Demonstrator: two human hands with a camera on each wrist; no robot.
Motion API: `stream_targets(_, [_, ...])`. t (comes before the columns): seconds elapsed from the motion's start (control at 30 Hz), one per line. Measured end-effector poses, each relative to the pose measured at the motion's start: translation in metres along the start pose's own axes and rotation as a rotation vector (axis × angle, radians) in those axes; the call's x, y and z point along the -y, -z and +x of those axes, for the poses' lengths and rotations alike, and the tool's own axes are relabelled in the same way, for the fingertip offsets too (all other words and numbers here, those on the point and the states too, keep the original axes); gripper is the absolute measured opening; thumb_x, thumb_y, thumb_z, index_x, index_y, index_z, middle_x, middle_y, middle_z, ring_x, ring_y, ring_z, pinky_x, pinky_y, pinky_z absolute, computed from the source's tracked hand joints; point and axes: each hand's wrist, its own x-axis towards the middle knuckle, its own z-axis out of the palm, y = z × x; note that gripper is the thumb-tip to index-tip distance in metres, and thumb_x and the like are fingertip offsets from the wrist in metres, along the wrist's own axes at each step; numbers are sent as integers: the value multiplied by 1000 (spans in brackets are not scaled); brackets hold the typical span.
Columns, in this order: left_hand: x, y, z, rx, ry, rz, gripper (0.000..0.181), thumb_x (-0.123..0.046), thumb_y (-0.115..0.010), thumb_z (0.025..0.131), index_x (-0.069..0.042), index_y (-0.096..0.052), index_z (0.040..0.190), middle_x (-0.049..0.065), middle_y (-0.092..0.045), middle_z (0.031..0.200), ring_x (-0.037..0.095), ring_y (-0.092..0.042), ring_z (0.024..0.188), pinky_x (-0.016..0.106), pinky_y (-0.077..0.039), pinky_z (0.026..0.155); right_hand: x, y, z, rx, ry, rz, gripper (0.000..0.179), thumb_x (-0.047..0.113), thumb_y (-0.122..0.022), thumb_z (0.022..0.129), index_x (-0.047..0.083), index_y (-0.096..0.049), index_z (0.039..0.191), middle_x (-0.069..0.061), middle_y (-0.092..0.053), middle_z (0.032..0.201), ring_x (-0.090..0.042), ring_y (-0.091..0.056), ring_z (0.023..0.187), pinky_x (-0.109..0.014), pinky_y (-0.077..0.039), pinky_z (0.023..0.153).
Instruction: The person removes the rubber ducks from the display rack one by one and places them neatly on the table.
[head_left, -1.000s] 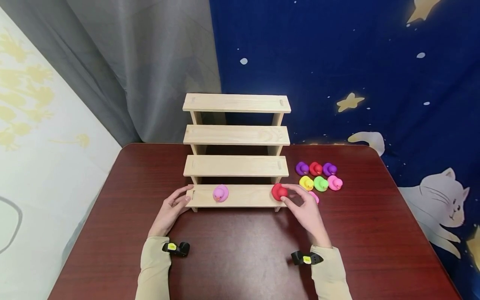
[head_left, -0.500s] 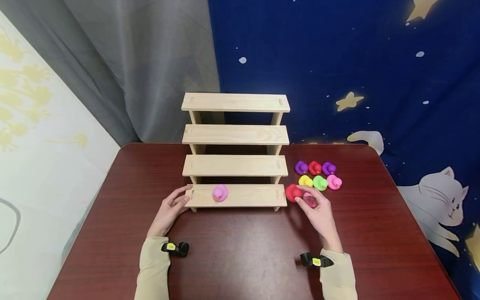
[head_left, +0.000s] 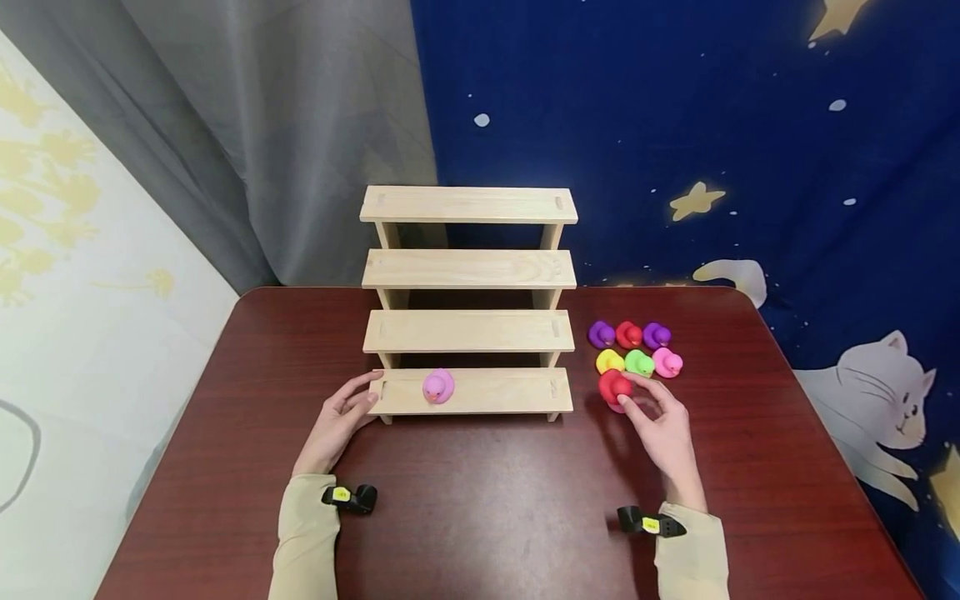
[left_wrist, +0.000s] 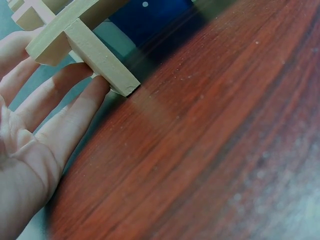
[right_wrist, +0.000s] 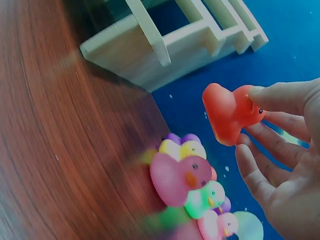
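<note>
A four-step wooden display stand [head_left: 470,331] stands on the table, with a lilac rubber duck [head_left: 438,387] on its bottom step. My left hand [head_left: 339,423] holds the left end of that step; in the left wrist view its fingers [left_wrist: 60,95] lie along the step's end and the support leg. My right hand [head_left: 663,429] pinches a red rubber duck [head_left: 614,387] between thumb and fingers. The right wrist view shows this duck [right_wrist: 230,112] raised off the table. Below it sits a pink duck [right_wrist: 172,180], mostly hidden in the head view.
Right of the stand, several more ducks sit in two rows: purple [head_left: 601,335], red [head_left: 628,335], yellow [head_left: 610,362], green [head_left: 639,363] and pink [head_left: 667,363]. The dark red tabletop [head_left: 480,508] extends in front. A grey curtain and a blue star-patterned cloth [head_left: 600,150] hang behind.
My right hand has carried the red duck rightward, from the right end of the bottom step to over the pink duck. The left hand stays at the step's left end.
</note>
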Motion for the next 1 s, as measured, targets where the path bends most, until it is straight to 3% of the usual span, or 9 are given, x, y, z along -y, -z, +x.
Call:
stream_targets(0.23, [0, 1, 0, 18, -14, -9, 44, -12, -58, 99, -4, -49, 140, 11, -56, 132, 17, -60, 110, 33, -52, 85, -3, 11, 1, -35, 14, -101, 32, -16, -66, 83, -14, -62, 114, -29, -62, 110, -8, -63, 77, -14, -48, 71])
stream_targets(0.4, [0, 1, 0, 52, -36, -15, 44, -11, -56, 99, -3, -47, 141, 10, -56, 132, 15, -60, 110, 33, -51, 86, -21, 21, 2, -62, 27, -164, 31, -15, -65, 84, -11, -63, 115, -26, -62, 110, -10, -63, 73, -13, -46, 65])
stream_targets(0.63, [1, 2, 1, 35, -25, 1, 44, -12, -57, 99, -3, -48, 141, 10, -59, 127, 16, -61, 108, 32, -52, 85, -52, 35, 3, -82, 19, -210, 34, -11, -66, 86, -3, -66, 119, -17, -63, 114, -10, -64, 74, -11, -45, 66])
stream_targets(0.87, [1, 1, 1, 21, -22, -7, 44, -12, -58, 98, -1, -47, 140, 12, -61, 122, 16, -62, 106, 33, -52, 84, -58, 44, 0, -87, 8, -268, 36, -11, -66, 85, 0, -66, 119, -13, -63, 112, -19, -67, 72, -10, -45, 65])
stream_targets(1.0, [0, 0, 1, 21, -18, 2, 44, -12, -57, 99, 0, -47, 140, 10, -59, 125, 15, -61, 107, 32, -52, 84, -60, 48, 0, -95, 6, -296, 37, -11, -66, 84, 1, -66, 119, -12, -63, 111, -11, -66, 71, -9, -44, 66])
